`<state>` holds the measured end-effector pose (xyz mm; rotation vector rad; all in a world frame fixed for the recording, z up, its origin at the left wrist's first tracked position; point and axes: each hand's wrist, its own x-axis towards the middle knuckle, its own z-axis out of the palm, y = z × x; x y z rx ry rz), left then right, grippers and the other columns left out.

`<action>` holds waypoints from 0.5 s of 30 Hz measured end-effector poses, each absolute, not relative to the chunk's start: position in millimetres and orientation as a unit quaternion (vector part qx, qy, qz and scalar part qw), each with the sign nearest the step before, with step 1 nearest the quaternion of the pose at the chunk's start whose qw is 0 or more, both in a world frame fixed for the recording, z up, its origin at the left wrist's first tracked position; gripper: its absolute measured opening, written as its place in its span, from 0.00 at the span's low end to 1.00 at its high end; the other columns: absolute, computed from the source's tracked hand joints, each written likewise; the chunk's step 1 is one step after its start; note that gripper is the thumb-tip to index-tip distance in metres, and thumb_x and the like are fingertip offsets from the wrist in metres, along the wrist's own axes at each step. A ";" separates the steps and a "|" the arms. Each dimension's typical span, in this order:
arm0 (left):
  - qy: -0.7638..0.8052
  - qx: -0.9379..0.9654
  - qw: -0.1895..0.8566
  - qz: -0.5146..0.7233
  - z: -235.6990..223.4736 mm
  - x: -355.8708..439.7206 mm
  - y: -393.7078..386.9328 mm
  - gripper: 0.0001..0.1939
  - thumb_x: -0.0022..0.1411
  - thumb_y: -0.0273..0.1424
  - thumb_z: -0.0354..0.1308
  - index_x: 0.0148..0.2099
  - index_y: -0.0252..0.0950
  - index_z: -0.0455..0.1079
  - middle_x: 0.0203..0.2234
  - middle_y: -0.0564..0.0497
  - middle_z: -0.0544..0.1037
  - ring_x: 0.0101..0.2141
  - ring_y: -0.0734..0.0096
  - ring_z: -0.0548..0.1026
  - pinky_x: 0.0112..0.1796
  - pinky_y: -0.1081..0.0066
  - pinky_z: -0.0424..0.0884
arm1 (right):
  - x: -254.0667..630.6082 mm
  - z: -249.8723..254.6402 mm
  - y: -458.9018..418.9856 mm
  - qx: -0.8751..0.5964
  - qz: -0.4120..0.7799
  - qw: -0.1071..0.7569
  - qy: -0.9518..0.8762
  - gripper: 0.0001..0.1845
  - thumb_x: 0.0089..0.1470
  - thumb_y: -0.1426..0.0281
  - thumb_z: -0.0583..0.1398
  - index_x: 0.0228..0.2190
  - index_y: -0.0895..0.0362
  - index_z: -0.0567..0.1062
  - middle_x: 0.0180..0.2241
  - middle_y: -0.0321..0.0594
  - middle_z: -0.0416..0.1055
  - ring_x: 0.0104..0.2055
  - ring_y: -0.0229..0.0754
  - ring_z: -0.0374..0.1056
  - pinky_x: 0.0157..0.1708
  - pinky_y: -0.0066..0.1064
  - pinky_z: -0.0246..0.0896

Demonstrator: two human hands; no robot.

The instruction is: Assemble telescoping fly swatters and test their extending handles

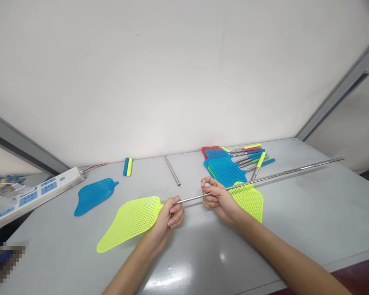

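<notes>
A yellow-green perforated fly swatter head (130,221) is held above the table by its neck in my left hand (172,213), whose fingers are closed around it. From that fist a long extended telescopic metal rod (283,175) runs to the far right, with no coloured grip on its end. My right hand (217,198) is closed on the rod a little way along, thumb and fingers curled about it. My left fist hides the joint between head and rod. Just beyond my right hand lies another yellow-green swatter (252,200), partly covered by the hand.
Several blue, green and red fly swatters (230,172) lie piled at the back right. A loose blue head (95,196), a blue grip (126,167), a yellow grip (129,167) and a short metal rod (172,172) lie leftward. A power strip (33,196) runs along the left edge.
</notes>
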<state>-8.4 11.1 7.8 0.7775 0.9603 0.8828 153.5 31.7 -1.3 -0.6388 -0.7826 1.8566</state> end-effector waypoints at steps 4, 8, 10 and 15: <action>0.429 0.362 0.721 0.405 3.8 -16.0 14.0 0.20 0.56 0.36 0.46 0.17 0.37 0.44 0.06 0.61 0.45 0.12 0.82 0.43 0.17 0.75 0.43 | 157.5 -2.0 34.1 -0.262 0.764 0.501 -0.312 0.05 0.44 0.76 0.55 0.25 0.56 0.62 0.13 0.23 0.39 0.13 0.25 0.32 0.13 0.19 0.30; 0.439 0.362 0.712 0.412 7.9 -21.5 15.8 0.21 0.56 0.36 0.46 0.17 0.37 0.43 0.06 0.61 0.45 0.12 0.81 0.44 0.17 0.75 0.44 | 162.3 -2.6 37.4 -0.266 0.753 0.516 -0.309 0.05 0.43 0.77 0.55 0.25 0.57 0.62 0.14 0.24 0.40 0.14 0.25 0.32 0.13 0.19 0.30; 0.445 0.363 0.707 0.413 10.7 -23.9 16.1 0.21 0.56 0.36 0.46 0.17 0.37 0.43 0.06 0.61 0.45 0.13 0.81 0.44 0.17 0.75 0.44 | 163.9 -2.8 38.7 -0.269 0.749 0.522 -0.307 0.05 0.43 0.77 0.55 0.25 0.57 0.62 0.14 0.24 0.40 0.14 0.25 0.32 0.13 0.18 0.30; 0.446 0.364 0.705 0.414 9.0 -26.2 15.7 0.21 0.56 0.37 0.46 0.17 0.37 0.43 0.07 0.61 0.45 0.13 0.81 0.44 0.16 0.76 0.45 | 165.9 -0.7 39.5 -0.279 0.746 0.520 -0.309 0.04 0.42 0.77 0.56 0.24 0.58 0.63 0.14 0.24 0.42 0.14 0.25 0.33 0.13 0.18 0.31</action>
